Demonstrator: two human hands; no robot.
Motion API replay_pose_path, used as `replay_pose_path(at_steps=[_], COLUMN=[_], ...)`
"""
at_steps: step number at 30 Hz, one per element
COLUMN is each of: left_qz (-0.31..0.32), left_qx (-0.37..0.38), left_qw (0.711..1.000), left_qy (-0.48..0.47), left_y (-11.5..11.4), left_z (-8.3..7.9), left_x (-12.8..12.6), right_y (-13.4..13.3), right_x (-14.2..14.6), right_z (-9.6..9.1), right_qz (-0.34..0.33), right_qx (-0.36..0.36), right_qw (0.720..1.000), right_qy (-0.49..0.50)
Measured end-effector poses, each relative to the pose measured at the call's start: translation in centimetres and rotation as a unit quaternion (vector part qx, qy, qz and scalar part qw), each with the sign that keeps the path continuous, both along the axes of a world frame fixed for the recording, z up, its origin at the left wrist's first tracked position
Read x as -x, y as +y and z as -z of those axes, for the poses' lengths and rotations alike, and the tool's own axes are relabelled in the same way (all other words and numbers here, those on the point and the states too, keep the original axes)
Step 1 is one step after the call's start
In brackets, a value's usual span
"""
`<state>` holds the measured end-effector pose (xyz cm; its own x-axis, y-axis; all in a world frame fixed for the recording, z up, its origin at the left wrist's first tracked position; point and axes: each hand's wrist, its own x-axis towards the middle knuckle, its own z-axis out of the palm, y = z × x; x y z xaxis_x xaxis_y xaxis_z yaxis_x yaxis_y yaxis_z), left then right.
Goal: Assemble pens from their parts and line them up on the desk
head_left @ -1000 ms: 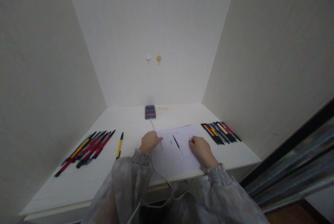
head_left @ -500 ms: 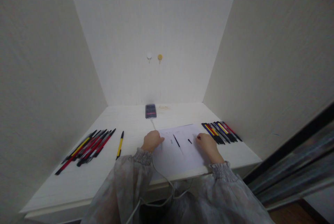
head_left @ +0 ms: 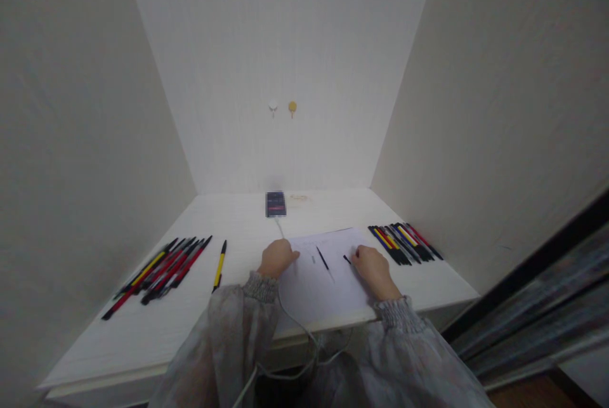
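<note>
A white sheet of paper lies on the white desk in front of me. My left hand rests at the sheet's left edge with its fingers curled. My right hand lies on the right part of the sheet, fingers curled, its fingertips next to a small black piece. Whether either hand holds anything is not visible. A thin black pen refill and a tiny grey part lie on the sheet between my hands.
Several red, yellow and black pens lie in a row at the left, with a single yellow-and-black pen beside them. Another row of pens lies at the right. A dark phone with a white cable stands at the back wall.
My right hand went right toward the pens, away from the small black piece, then came back left beside it. My left hand stayed in place.
</note>
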<state>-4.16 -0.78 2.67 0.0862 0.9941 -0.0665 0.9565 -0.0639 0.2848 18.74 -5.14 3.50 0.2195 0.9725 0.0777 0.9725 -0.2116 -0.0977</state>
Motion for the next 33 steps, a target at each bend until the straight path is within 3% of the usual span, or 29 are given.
replay_pose_path(at_steps=[7, 11, 13, 15, 21, 33], left_qz=[-0.023, -0.068, -0.059, -0.024, 0.108, 0.189], left_qx=[-0.057, -0.159, -0.186, -0.194, -0.201, -0.169], left_qw=[0.997, 0.979, 0.972, 0.970, 0.970, 0.966], left_qy=[-0.049, -0.107, -0.131, -0.142, -0.084, -0.058], left_y=[-0.1, -0.2, -0.2, -0.4, -1.1, -0.1], left_z=[-0.7, -1.6, -1.7, -1.5, -0.1, 1.6], left_x=[0.5, 0.9, 0.6, -0.1, -2.7, -3.4], right_y=[-0.7, -0.7, -0.5, -0.2, 0.1, 0.0], right_x=[0.0, 0.3, 0.7, 1.4, 3.9, 5.3], right_z=[-1.5, -2.2, -2.1, -1.6, 0.4, 1.1], right_qz=[-0.029, -0.126, -0.173, -0.196, -0.190, -0.154], right_qx=[-0.101, -0.205, -0.219, -0.199, -0.075, -0.013], right_qw=[0.993, 0.954, 0.932, 0.930, 0.970, 0.986], right_qy=[0.050, 0.178, 0.230, 0.239, 0.132, 0.057])
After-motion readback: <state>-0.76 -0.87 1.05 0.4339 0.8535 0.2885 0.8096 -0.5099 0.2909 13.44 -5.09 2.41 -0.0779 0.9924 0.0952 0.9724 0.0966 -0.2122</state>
